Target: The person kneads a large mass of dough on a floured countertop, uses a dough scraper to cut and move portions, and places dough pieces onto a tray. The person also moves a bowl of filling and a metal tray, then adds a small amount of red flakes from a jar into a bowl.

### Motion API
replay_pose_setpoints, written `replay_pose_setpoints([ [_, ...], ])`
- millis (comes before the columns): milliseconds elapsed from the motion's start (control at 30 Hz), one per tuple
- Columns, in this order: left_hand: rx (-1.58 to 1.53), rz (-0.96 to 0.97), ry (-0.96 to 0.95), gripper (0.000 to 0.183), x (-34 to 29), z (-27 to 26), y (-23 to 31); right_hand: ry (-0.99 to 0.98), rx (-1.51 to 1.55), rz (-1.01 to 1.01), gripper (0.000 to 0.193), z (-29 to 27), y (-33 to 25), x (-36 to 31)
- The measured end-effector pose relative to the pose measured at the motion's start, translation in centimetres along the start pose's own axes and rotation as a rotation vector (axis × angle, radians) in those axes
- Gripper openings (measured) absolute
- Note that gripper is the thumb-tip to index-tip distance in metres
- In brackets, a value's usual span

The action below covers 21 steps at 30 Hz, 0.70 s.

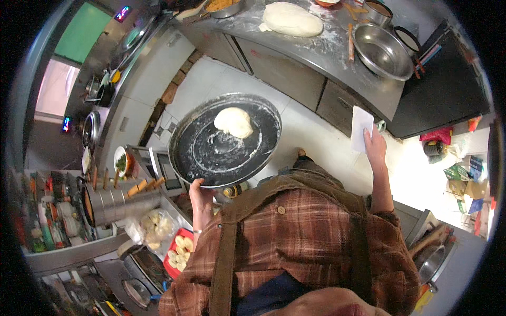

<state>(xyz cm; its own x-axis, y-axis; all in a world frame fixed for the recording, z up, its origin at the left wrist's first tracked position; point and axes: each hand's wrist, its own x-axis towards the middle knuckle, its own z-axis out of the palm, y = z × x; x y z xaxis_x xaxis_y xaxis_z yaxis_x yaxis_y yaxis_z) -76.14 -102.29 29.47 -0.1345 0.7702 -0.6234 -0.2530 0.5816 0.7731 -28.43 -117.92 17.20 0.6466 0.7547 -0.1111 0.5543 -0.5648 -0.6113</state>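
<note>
My left hand grips the near rim of a large round black pan, its thumb over the edge. The pan is held out above the floor and slightly tilted. A lump of pale dough lies in its far half, with smears of flour around it. Out to the right, my right hand is closed on a flat white dough scraper, which points up and away from me. On the steel counter ahead rests a big floury mass of dough.
A wide steel bowl and a wooden rolling pin sit on the counter's right part. Stove burners line the left wall. At lower left are a large steel pot and a red tray of pale pieces.
</note>
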Motion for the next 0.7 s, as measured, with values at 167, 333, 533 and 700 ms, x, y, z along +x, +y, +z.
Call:
replay_pose_setpoints([
  [167,-0.120,0.011,0.058,0.035,2.4,3.6,3.9,0.119,-0.007,-0.044,0.032,-1.0,-4.9,11.4],
  [333,-0.102,-0.012,0.126,0.027,7.5,6.0,7.2,0.192,-0.070,-0.137,0.040,-1.6,-9.5,21.1],
  [533,-0.100,-0.033,0.081,0.017,19.8,12.2,11.4,0.291,-0.128,0.059,0.041,0.7,-10.3,34.7],
  [700,0.200,0.147,-0.020,0.024,28.5,18.8,15.7,0.243,-0.098,0.175,0.038,1.3,-11.0,45.8],
])
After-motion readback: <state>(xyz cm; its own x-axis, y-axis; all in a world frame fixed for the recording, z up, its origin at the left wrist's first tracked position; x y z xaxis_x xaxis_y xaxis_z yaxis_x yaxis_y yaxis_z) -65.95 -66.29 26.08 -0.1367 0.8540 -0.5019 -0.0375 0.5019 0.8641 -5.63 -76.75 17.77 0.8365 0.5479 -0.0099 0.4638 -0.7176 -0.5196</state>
